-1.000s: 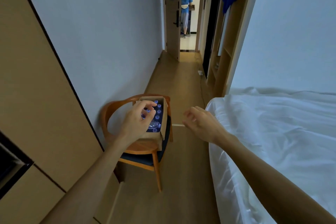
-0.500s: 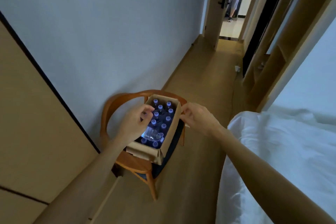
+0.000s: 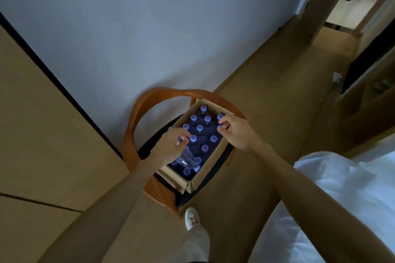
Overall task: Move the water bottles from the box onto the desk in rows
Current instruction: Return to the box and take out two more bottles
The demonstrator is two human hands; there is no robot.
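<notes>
An open cardboard box sits on a wooden chair. Inside stand several water bottles with pale blue caps, and one clear bottle lies on its side over the near ones. My left hand is in the box at its left side, fingers curled round the cap of an upright bottle. My right hand is at the far right corner of the box, fingertips pinching a bottle cap there. The desk is not in view.
A white bed lies close on the right. A pale wall and tan cabinet panels run along the left. A wooden floor passage leads to a doorway at top right. My shoe is beside the chair leg.
The view has tipped down and come closer to the box. Both hands have gone from the box's rim onto bottle caps inside it.
</notes>
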